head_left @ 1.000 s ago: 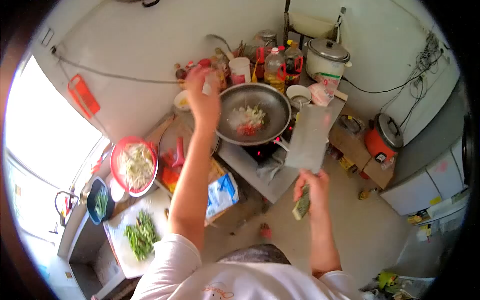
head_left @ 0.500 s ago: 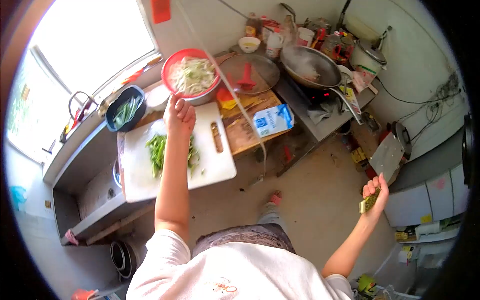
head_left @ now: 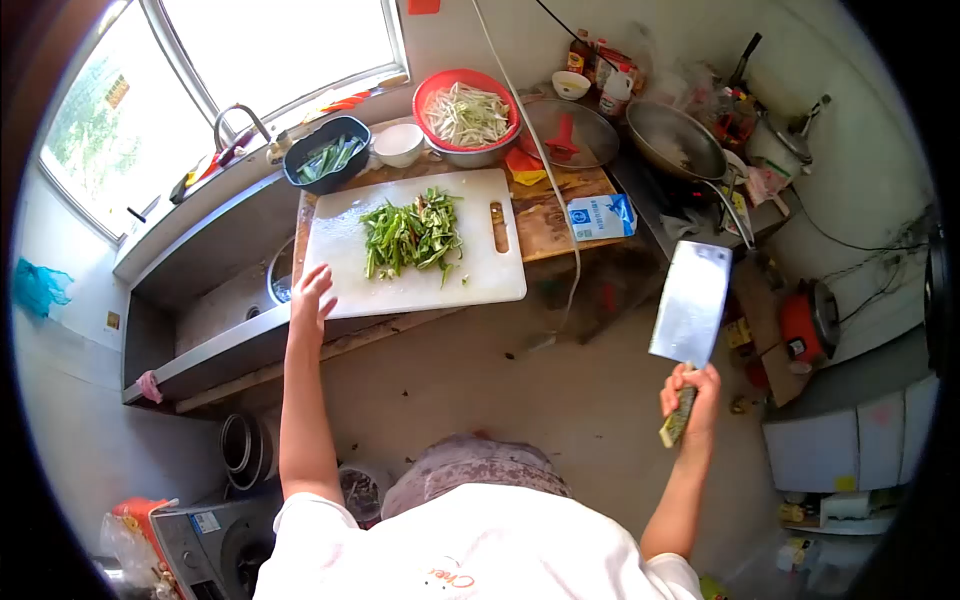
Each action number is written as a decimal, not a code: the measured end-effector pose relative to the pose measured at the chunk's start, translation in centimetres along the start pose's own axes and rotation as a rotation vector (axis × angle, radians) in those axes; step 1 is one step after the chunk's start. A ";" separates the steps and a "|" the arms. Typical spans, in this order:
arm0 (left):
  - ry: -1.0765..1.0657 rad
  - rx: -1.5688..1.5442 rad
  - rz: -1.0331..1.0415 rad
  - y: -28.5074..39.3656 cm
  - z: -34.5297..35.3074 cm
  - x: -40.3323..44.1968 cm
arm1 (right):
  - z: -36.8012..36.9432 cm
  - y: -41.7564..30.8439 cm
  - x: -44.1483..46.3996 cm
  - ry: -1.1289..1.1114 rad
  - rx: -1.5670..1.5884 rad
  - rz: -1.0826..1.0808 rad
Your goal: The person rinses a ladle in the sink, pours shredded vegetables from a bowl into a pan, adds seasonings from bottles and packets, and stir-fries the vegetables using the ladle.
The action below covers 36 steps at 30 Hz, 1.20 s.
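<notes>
L hand: nothing in it, palm open, fingers apart & slightly bent, at the near L corner of the white chopping board; can't tell if it touches the board edge. R hand: closed round the greenish handle of a cleaver, blade up & pointing fwd, out over the floor, well to the R of the board. The two hands are well apart

Chopped greens in a loose heap mid-board, a few bits strewn nr its R side; slot in the board's R end. Board lies on the wooden table, its L part by the sink. Behind the board, L to R: dark blue basin w/ long green pieces in it, small white bowl, red colander full of pale shreds, sitting in a metal bowl. R of that, a glass lid w/ a red utensil over it; blue-&-white packet flat at the table's R end

Further R, the pan w/ handle toward the near R side; its contents too blurred to tell. Behind it, bottles & a little bowl w/ sth yellow inside. Far R, low down: red cooker
</notes>
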<state>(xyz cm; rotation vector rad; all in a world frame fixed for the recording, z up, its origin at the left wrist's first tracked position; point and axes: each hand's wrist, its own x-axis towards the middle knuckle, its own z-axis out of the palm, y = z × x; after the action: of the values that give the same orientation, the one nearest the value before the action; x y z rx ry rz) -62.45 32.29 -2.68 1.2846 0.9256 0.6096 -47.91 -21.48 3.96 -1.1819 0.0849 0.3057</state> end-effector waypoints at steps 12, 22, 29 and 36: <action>-0.014 -0.094 -0.306 -8.1 -2.2 -9.7 | 7.5 9.4 5.1 -0.495 -0.979 -0.599; -0.333 -0.101 -0.281 -5.5 9.2 -6.1 | 18.1 20.4 15.0 -0.346 -1.336 -0.464; -0.504 -0.085 -0.253 -4.0 16.3 -1.8 | 14.7 13.5 16.1 -0.535 -1.041 -0.605; -0.661 -0.137 -0.236 -3.7 26.2 -1.1 | -5.4 -9.3 19.7 0.421 -0.400 -0.531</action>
<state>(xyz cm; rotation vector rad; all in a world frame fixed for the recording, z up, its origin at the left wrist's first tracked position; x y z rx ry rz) -41.26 16.72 -5.50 1.1237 0.4616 0.0420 -25.94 -25.86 5.85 -1.5999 0.0748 -0.4167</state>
